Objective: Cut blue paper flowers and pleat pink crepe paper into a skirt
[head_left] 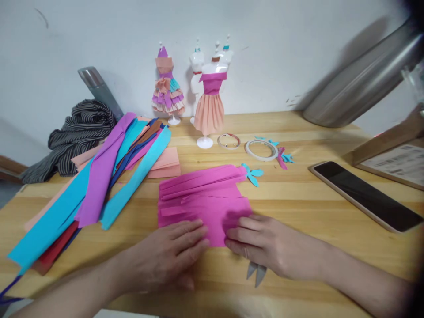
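A sheet of magenta crepe paper lies on the table in front of me, with folded strips of the same colour across its far part. My left hand rests on its near left edge, fingers stretched out and flat. On the near right edge are the bent fingertips of my right hand. Grey scissors poke out below the right palm, their blade tips slightly parted and pointing towards me. Their handles are hidden inside that hand. A blue paper petal shape touches the paper's far right corner.
Coloured crepe strips pile up at left beside a striped cloth. Small dress forms stand by the wall. Further right are a tape roll, a phone, a cardboard box and a large metal flask.
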Tool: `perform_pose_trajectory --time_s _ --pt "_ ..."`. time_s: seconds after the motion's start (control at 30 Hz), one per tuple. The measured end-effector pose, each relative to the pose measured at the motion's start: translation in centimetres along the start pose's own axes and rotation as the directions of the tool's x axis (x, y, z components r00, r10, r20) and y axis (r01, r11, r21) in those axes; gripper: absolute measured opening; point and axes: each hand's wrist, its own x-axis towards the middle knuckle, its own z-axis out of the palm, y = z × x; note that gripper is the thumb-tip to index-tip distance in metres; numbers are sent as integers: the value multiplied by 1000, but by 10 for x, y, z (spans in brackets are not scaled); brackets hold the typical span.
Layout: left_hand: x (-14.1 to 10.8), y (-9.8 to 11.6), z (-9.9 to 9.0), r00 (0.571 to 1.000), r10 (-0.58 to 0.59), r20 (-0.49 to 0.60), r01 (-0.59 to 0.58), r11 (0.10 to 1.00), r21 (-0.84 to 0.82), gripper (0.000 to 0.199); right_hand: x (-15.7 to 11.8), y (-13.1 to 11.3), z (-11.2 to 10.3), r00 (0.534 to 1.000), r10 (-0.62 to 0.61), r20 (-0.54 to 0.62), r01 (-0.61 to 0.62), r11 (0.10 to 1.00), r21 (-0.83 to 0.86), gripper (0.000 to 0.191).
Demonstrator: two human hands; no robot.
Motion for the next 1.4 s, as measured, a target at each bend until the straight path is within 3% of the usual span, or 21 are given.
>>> perform_pose_trajectory --time_s 0.1,0.2,0.27,0.33,0.4,0.47,0.5,0.57,0.63,0.73,0.97,1.1,1.2,1.27,1.4 --pt "-3 -5 5 982 -26 185 57 985 -166 83 -1 1 1 999 -36 0 36 999 -28 33" --pt "-5 -7 4 969 -32 245 99 959 -267 85 -2 2 1 999 -31 11 31 999 -17 32" --pt "-6 -7 3 974 -20 224 83 959 -272 83 -3 2 0 1000 -6 -7 6 1000 17 31" --pt "-7 -9 4 994 -33 104 56 972 -227 71 -6 4 0 996 66 -58 -62 996 61 32" --pt "-11 -13 6 983 -128 -128 109 983 -149 51 -10 8 2 970 205 -133 -192 976 99 37" --pt "-16 -20 10 888 -314 -335 294 949 -112 37 -15 14 7 906 365 -215 -345 930 128 43" --pt "-18 -24 11 833 -417 -364 399 908 -127 32 -18 18 11 869 427 -251 -405 904 136 43" --pt "-22 -30 13 762 -566 -315 538 824 -180 24 -22 25 19 801 527 -283 -520 847 107 39" --pt "-23 -34 13 738 -636 -227 596 771 -223 22 -25 30 25 772 575 -271 -579 812 74 35" --pt "-21 -35 14 719 -677 -157 631 731 -261 18 -24 32 28 760 593 -264 -596 799 79 35" --pt "-16 -32 10 671 -719 -181 637 685 -355 19 -16 27 21 726 621 -296 -593 783 189 16" --pt "-16 -30 6 604 -774 -190 665 621 -415 21 -12 25 15 718 620 -314 -568 784 250 15" --pt "-15 -30 5 548 -827 -129 677 529 -511 21 -8 24 11 717 625 -308 -543 778 315 14" --pt "-15 -31 5 540 -840 -58 653 462 -601 18 -5 25 9 702 657 -274 -563 748 352 14" --pt "-12 -35 6 592 -802 81 599 370 -710 23 1 29 5 640 745 -188 -612 642 461 16"
